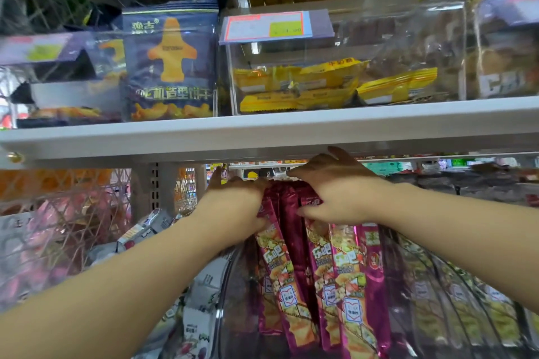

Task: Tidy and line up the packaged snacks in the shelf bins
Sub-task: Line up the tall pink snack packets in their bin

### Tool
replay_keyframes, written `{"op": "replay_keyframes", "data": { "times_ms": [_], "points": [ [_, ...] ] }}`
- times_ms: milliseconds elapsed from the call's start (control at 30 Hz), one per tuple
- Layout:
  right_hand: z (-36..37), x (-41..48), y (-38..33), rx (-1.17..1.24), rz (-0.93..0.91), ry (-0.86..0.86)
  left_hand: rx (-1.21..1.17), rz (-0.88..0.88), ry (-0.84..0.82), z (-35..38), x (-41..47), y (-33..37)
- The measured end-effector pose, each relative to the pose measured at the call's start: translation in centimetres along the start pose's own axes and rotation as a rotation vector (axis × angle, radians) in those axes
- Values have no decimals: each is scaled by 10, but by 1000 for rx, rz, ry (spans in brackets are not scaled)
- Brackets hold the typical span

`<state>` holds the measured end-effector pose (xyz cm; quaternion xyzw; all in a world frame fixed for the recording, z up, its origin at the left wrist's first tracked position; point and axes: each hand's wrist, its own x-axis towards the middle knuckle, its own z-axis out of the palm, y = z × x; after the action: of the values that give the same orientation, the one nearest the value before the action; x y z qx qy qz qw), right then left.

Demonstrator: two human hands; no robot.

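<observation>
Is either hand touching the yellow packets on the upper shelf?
No, the left hand and right hand both hold the purple packets below that shelf.

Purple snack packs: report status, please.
Left hand, right hand grip purple snack packs at tops. Packs stand in clear bin. Shelf close above.
</observation>
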<state>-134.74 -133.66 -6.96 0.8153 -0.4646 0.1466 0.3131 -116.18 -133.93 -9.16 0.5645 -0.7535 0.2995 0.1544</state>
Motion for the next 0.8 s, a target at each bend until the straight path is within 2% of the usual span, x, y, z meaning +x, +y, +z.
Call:
{"op": "replay_keyframes", "data": {
  "times_ms": [100, 200, 433, 667, 800],
  "points": [
    [2, 13, -7, 53, 17, -85, -90, -4, 3, 1, -1, 1],
    [2, 21, -10, 143, 58, -80, -193, 13, 17, 2, -2, 2],
    [6, 25, -10, 369, 152, -178, -232, 62, -8, 0, -6, 4],
    [5, 25, -5, 478, 166, -184, -338, 89, -44, 0, -6, 2],
    [6, 26, -7, 434, 219, -132, -421, 101, -39, -3, -1, -4]
  ]
}}
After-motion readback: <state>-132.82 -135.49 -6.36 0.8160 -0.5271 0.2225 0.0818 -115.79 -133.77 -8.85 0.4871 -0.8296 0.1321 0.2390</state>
